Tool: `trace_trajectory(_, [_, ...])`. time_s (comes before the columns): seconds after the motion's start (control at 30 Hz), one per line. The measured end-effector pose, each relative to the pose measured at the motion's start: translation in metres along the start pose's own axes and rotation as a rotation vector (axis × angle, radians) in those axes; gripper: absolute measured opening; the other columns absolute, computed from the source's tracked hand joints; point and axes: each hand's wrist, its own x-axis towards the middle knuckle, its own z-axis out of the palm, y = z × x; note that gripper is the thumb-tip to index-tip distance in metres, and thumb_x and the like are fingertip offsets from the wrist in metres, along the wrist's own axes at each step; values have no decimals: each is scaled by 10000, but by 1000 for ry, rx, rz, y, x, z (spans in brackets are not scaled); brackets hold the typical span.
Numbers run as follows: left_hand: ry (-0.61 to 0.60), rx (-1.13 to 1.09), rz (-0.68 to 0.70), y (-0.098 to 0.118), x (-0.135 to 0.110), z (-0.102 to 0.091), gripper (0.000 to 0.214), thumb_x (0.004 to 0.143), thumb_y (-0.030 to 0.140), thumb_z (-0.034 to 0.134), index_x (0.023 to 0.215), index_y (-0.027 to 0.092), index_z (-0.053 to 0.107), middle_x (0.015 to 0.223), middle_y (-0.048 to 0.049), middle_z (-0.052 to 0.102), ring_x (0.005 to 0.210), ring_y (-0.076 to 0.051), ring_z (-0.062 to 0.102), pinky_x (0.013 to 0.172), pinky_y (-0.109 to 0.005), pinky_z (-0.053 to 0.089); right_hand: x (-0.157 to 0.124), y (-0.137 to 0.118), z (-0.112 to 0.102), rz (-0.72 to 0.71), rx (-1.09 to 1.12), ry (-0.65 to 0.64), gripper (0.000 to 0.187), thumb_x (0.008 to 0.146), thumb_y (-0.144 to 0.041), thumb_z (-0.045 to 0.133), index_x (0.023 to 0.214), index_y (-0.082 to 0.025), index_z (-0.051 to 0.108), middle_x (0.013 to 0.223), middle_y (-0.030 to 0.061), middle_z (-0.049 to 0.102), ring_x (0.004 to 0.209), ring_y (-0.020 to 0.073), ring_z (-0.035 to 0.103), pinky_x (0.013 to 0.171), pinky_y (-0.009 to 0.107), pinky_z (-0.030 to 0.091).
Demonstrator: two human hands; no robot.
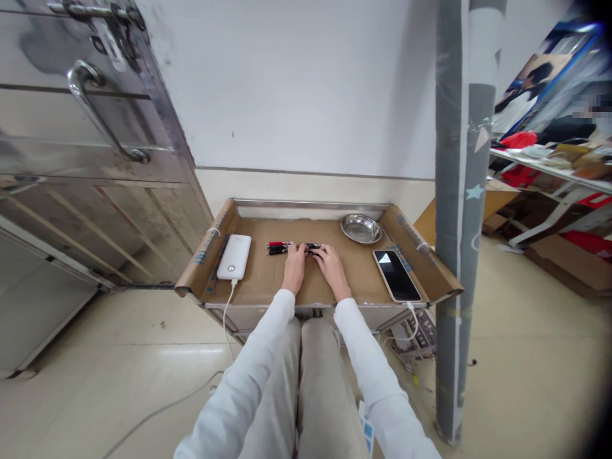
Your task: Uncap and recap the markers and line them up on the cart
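Observation:
In the middle of the cardboard-lined table top (268,290) lies a small row of pens, a red pen (276,243) at the back and black pens (276,251) in front of it. My left hand (294,266) is closed over the middle of the pens, its fingertips curled on them. Close beside it, my right hand (331,266) has its fingers drawn together on the pens' right ends. The fingers hide part of the pens, so their exact number cannot be made out.
A white power bank (234,257) with a cable lies left. To the right are a round metal dish (362,229) and a phone (396,275) with a cable. Raised cardboard flaps edge both sides. A wrapped pillar (452,255) stands right; people sit farther off.

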Motion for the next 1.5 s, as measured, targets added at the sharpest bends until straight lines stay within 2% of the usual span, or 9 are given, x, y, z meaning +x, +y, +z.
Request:
trace_trajectory(0.23, [34,-41,-47,1,1,3,213,914,114,365,1089,141,483,1138,-130,446,907,-179,580,810,-327,488,0,1,-1,33,-99,0,219,916,-246,442,1006,-218,640,974,78,575,924,219,521,853,362,433])
trace_trajectory(0.4, [-34,4,154,1,1,5,100,902,151,434,962,157,513,986,-83,501,936,-187,544,883,-341,460,1,2,-2,47,-139,-20,244,924,-235,413,969,-216,652,937,80,585,898,218,520,823,347,412])
trace_trajectory(0.47, [-49,32,173,-1,1,6,64,897,163,458,921,160,518,953,-75,506,952,-196,529,890,-353,453,1,2,-3,50,-158,-39,269,933,-228,387,967,-219,654,930,79,594,896,214,520,809,337,399])
trace_trajectory(0.8, [34,198,58,-4,6,10,76,913,163,427,925,137,498,931,-89,521,924,-206,521,847,-359,451,0,-5,-8,148,-260,-8,214,892,-152,410,949,-197,611,927,63,607,901,203,510,785,310,340])
trace_trajectory(1.03, [0,196,91,-1,4,9,136,922,195,399,888,150,523,915,-95,531,908,-211,534,851,-368,447,-2,-3,-4,136,-265,5,226,849,-114,405,903,-191,611,905,87,579,884,219,494,779,327,341])
trace_trajectory(1.17, [54,219,89,1,2,4,188,903,125,350,903,139,538,917,-117,544,934,-236,526,875,-398,430,-2,-2,-3,114,-275,30,231,841,-109,409,915,-195,611,904,84,576,879,217,492,775,325,346])
trace_trajectory(1.27, [157,253,27,4,-3,-3,193,867,97,374,965,126,537,971,-136,544,977,-263,508,891,-419,412,-1,-3,-4,110,-289,32,219,842,-112,418,902,-197,611,899,79,581,876,215,496,775,323,347])
trace_trajectory(1.37, [275,307,-146,5,-10,-8,239,855,99,376,1054,98,507,1092,-176,513,1041,-292,481,894,-435,403,-2,-4,-4,119,-291,17,210,849,-114,419,893,-194,609,910,76,587,885,214,501,787,326,347])
trace_trajectory(1.5, [257,378,-259,6,-15,-11,241,874,103,331,1035,71,507,1067,-197,517,1069,-314,463,920,-475,374,-3,-4,-5,134,-301,9,220,856,-106,408,904,-184,608,919,81,583,895,215,503,798,330,351])
